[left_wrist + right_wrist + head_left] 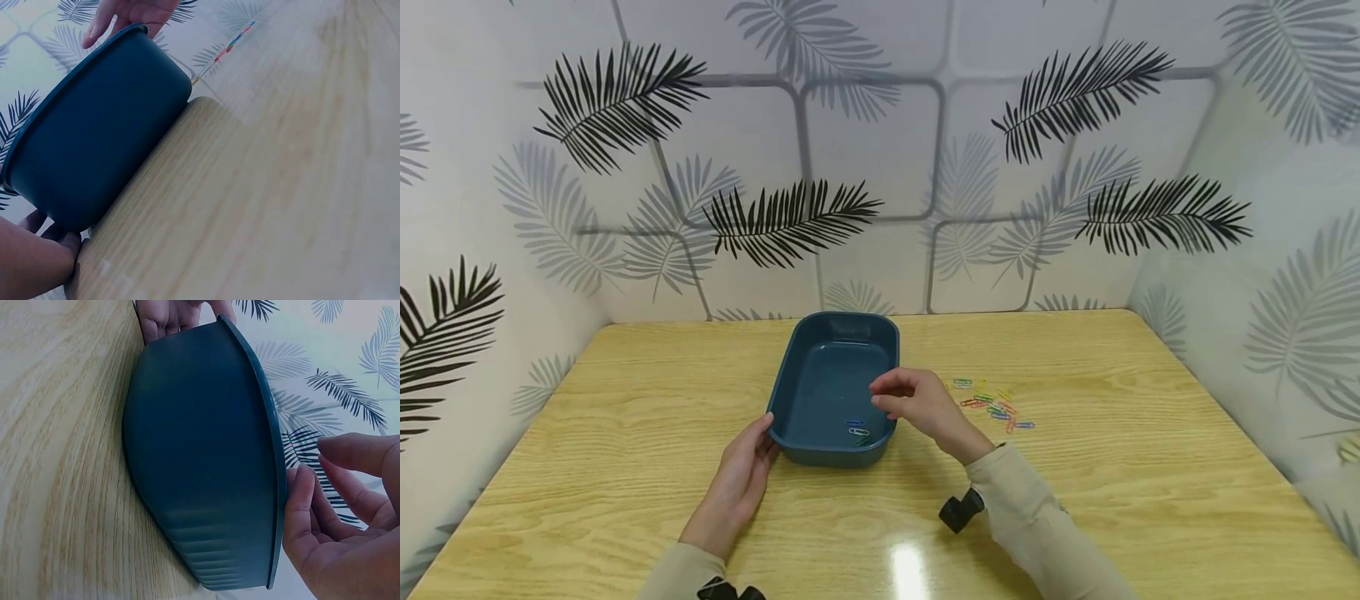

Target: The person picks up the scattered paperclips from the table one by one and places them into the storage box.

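A dark blue rectangular plastic tray (835,457) stands on the table, with a few paper clips (858,432) in its near right corner: a blue, a white and a dark green one. My left hand (743,479) holds the tray at its near left corner, thumb by the rim and fingers against the outer wall. Over the right rim hovers my right hand (925,408), its fingers loosely bent; the right wrist view shows a gap between thumb and index fingertip and nothing held there. Right of the tray lies a loose spread of coloured paper clips (998,410).
The wooden table (625,433) reaches back to a wall (880,167) with a leaf pattern, which also closes in on both sides. A black wrist camera (961,510) sits at the right sleeve (1037,525).
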{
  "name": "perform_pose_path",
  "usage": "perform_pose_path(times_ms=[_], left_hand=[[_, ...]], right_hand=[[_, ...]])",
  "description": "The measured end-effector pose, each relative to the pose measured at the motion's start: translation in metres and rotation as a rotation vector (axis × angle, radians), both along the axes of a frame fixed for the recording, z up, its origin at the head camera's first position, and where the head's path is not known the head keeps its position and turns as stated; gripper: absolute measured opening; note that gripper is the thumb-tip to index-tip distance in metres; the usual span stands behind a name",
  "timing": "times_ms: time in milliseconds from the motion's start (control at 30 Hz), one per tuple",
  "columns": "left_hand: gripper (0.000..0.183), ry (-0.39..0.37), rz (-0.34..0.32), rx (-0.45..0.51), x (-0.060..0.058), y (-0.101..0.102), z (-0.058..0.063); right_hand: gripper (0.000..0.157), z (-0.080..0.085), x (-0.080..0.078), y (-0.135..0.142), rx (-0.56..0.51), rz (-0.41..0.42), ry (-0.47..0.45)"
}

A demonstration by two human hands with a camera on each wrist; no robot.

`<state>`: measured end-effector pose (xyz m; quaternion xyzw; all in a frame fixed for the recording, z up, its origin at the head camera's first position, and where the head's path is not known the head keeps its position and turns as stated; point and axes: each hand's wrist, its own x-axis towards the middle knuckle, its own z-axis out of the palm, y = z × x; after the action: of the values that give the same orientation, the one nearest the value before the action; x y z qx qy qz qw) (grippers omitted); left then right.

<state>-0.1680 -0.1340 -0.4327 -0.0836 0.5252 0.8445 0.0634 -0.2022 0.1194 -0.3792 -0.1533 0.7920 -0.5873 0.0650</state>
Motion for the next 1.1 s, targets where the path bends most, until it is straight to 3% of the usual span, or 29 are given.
perform_pose_path(times_ms=[300, 567, 867, 1100], left_hand=[[0.052, 0.009, -0.004, 0.006, 0.0, 0.0, 0.0], [0.052, 0.019, -0.011, 0.011, 0.0, 0.0, -0.001], [0.052, 0.018, 0.005, 0.014, -0.001, 0.0, -0.003], [0.053, 0.018, 0.004, 0.012, -0.002, 0.0, -0.002]], right_hand=[[0.017, 0.001, 0.0, 0.002, 0.001, -0.002, -0.004], [0.018, -0.003, -0.003, 0.009, 0.058, -0.046, 0.05], [0.017, -0.001, -0.011, 0.035, 0.121, -0.125, 0.15], [0.023, 0.007, -0.017, 0.065, 0.109, -0.122, 0.119]])
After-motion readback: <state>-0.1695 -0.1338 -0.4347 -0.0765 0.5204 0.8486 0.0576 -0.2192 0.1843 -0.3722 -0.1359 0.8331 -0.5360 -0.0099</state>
